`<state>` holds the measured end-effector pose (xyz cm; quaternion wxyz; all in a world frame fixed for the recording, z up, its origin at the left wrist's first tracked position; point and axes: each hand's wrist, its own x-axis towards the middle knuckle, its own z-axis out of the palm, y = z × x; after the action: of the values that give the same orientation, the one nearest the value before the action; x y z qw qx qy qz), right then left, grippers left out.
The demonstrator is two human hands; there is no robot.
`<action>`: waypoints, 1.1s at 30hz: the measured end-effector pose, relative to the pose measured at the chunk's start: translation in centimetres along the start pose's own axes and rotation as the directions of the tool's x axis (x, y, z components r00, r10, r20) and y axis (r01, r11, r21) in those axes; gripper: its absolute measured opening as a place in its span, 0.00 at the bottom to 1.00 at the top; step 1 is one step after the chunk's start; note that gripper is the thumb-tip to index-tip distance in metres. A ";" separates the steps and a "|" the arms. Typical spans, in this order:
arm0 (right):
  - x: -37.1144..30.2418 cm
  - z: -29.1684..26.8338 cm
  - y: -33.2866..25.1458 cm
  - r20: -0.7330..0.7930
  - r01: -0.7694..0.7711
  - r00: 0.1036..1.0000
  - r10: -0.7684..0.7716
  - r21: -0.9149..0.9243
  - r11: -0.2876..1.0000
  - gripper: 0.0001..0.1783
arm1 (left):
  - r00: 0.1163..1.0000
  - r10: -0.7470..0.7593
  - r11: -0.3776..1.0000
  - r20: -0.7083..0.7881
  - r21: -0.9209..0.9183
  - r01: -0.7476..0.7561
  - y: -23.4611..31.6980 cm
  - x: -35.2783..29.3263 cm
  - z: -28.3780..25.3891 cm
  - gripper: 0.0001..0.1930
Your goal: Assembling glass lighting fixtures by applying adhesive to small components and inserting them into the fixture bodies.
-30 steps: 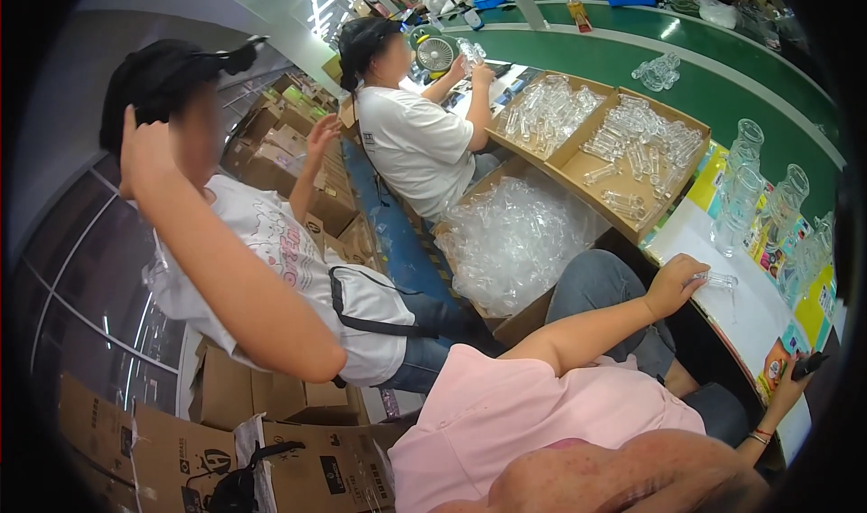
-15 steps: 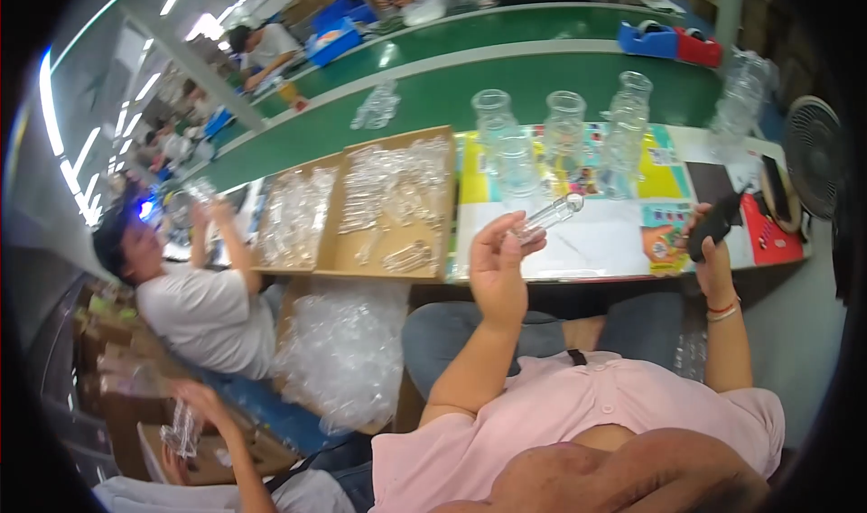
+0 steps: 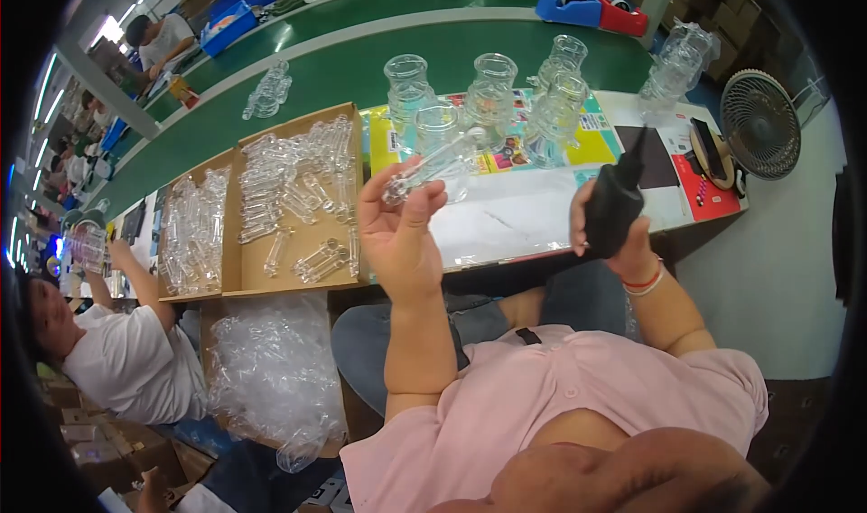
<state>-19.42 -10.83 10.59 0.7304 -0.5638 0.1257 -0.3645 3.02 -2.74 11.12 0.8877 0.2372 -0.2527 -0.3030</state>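
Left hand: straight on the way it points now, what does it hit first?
Likely the nearest clear glass vessel, beyond the left hand and the glass tube it holds. Tube and vessel overlap in view, so the gap is unclear.

The tube (image 3: 444, 161) looks like smooth, glossy clear glass, as do the vessels (image 3: 490, 97); the bottle (image 3: 614, 215) looks like dark matt plastic, the box (image 3: 253, 267) matt cardboard, the wrapping (image 3: 271, 368) crinkled, shiny plastic film.
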 end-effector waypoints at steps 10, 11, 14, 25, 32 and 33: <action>1.8 1.6 2.5 0.269 -0.404 0.891 0.365 0.105 0.909 0.41 | 0.999 -0.009 0.978 0.047 0.208 -0.001 0.1 0.7 -1.7 0.18; 2.0 1.8 2.2 0.346 -0.390 0.875 0.338 0.090 0.916 0.39 | 0.995 -0.069 0.986 0.072 0.157 0.057 0.1 0.8 -1.8 0.18; 2.4 2.4 1.7 0.422 -0.442 0.830 0.365 0.099 0.891 0.39 | 0.986 -0.131 0.985 0.102 0.124 0.118 0.0 1.1 -1.9 0.19; 2.4 1.4 2.2 0.054 -0.135 0.988 0.143 -0.128 0.982 0.38 | 0.983 -0.121 0.966 0.139 0.246 0.084 -0.8 0.6 -2.0 0.18; 1.5 -1.3 0.2 -0.283 0.090 0.942 -0.183 -0.313 0.945 0.39 | 0.971 -0.162 0.958 0.178 0.264 0.112 -0.9 1.2 -2.3 0.19; 2.4 -0.4 -0.7 -0.248 0.061 0.962 -0.111 -0.199 0.978 0.39 | 0.969 -0.176 0.957 0.172 0.259 0.128 -0.8 1.2 -2.5 0.19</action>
<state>-18.30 -12.81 11.67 0.6340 -0.5836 0.2291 -0.4527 5.02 -3.46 9.10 0.7966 0.3337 -0.3542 -0.3587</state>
